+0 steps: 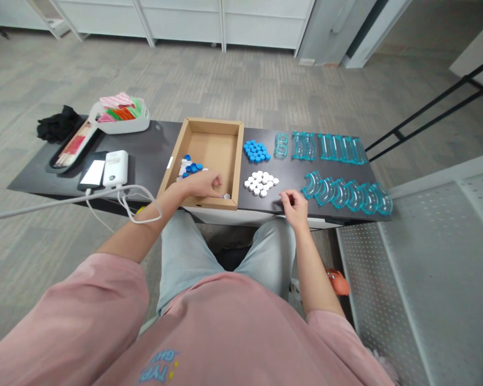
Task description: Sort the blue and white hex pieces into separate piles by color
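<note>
A shallow cardboard box [209, 126] sits on the black table [153, 155]. Inside its left side lies a heap of blue and white hexagon pieces [190, 167]. My left hand [203, 184] reaches into the box near its front wall, fingers curled; a white piece [226, 196] lies just beside the fingertips. My right hand [293, 203] rests at the table's front edge, fingers curled, right of a cluster of white hexagons [261, 183]. A cluster of blue hexagons [256, 150] lies behind the white one.
Clear teal curved pieces lie in two rows [348, 194] [330, 147] at the right. At the left are a white basket of coloured strips [121, 113], a dark tray [70, 146], a phone [92, 172], a white power bank [115, 167] with cables, and black cloth [58, 124].
</note>
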`<move>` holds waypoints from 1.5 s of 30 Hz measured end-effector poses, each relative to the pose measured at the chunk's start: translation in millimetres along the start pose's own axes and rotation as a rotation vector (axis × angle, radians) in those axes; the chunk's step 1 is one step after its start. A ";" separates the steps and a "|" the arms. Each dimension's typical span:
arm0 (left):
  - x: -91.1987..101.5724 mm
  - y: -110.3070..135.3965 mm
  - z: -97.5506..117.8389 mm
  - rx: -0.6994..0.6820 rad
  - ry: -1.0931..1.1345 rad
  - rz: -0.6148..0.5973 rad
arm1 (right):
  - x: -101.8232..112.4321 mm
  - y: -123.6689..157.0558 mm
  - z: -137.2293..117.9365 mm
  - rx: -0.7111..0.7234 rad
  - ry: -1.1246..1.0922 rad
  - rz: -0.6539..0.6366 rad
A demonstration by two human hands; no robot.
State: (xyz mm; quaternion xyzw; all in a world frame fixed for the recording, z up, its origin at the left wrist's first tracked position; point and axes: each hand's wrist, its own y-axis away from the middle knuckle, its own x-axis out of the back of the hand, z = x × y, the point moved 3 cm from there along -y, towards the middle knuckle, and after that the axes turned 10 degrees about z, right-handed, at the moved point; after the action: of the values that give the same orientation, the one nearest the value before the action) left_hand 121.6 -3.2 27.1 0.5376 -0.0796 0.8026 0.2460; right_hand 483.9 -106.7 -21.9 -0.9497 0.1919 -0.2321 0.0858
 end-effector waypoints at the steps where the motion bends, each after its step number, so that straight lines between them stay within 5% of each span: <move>1: -0.3 -2.6 1.8 -0.017 -0.009 -0.005 | 0.2 0.1 -0.2 -0.002 0.004 0.000; 7: 9.1 -8.4 6.2 -0.001 -0.049 0.178 | 0.6 0.3 -2.2 0.016 0.008 0.029; 12: 4.0 1.7 24.3 -0.060 -0.070 0.107 | 0.9 0.9 -1.6 0.021 0.034 0.058; 15: 23.6 14.2 19.9 0.022 -0.102 0.281 | 1.4 1.9 -2.9 0.033 0.060 0.049; 22: 82.8 70.1 -67.2 0.385 0.078 0.845 | 2.6 4.0 -6.2 0.023 0.142 0.036; 28: 54.9 83.2 -121.3 0.550 0.192 0.823 | -3.5 -3.2 -29.5 -0.107 0.049 0.058; 31: 34.8 78.5 -127.3 0.502 0.228 0.737 | -24.1 -14.9 -75.7 0.000 0.069 -0.127; 35: 16.6 74.4 -133.6 0.523 0.299 0.699 | -80.3 -29.8 -140.5 0.263 0.175 -0.691; 37: 12.7 73.1 -135.6 0.522 0.317 0.723 | -108.8 -35.7 -155.9 0.402 0.232 -0.864; 41: 10.7 70.5 -137.4 0.514 0.327 0.735 | -153.8 -41.5 -152.1 0.537 0.323 -0.984; 45: 10.8 69.3 -139.0 0.508 0.302 0.703 | -172.7 -45.1 -150.7 0.560 0.436 -0.986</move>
State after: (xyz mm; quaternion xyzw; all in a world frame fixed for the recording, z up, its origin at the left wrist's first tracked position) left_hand -29.5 -5.4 -10.7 0.3983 -0.0211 0.9008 -0.1719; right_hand 285.7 -7.0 51.2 -0.7985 -0.3259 -0.4755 0.1736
